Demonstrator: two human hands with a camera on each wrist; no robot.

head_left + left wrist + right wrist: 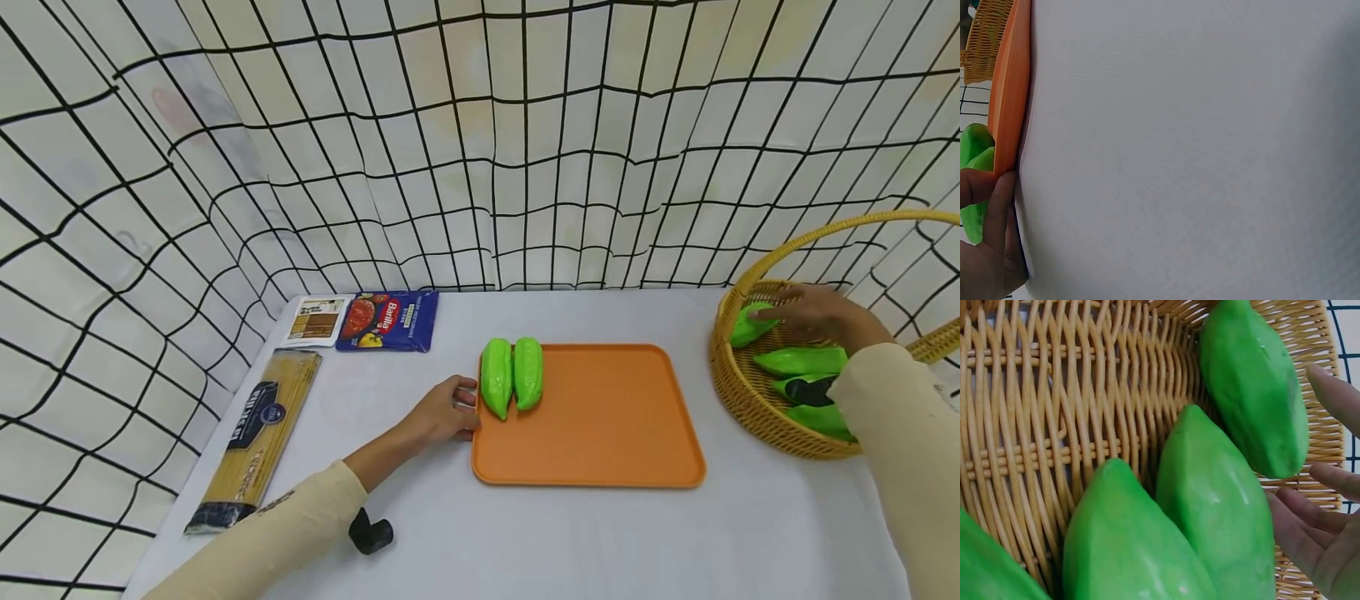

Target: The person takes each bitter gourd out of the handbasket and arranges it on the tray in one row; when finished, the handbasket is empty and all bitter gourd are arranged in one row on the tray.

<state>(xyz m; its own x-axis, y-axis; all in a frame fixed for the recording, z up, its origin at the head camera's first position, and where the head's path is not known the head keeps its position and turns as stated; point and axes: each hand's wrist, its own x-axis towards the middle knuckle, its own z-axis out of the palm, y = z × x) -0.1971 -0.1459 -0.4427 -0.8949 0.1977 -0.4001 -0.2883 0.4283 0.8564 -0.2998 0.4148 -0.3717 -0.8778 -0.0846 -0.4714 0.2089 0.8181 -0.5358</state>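
The left hand (pixel 442 414) (pixel 988 244) pinches the left rim of an orange tray (pixel 600 433) (pixel 1013 94), thumb inside and fingers outside. Two glossy green fruit-like pieces (pixel 496 377) (pixel 528 372) lie side by side at the tray's upper left. Inside a wicker basket (pixel 731 392) (pixel 1016 419), the right hand (pixel 821 317) (pixel 1329 537) has its fingers spread and slightly bent beside a green piece (pixel 750 325) (pixel 1254 394), holding nothing visible. More green pieces (pixel 801 361) (pixel 1216 500) lie there; the right sleeve hides part of the basket.
A long pasta pack (pixel 258 433) lies on the white table at left. Behind it are a blue Barilla pack (pixel 387 321) and a small white packet (pixel 317 321). A black object (pixel 371 533) is near the left sleeve. Black netting stands behind; the basket's handle (pixel 825 229) arches up.
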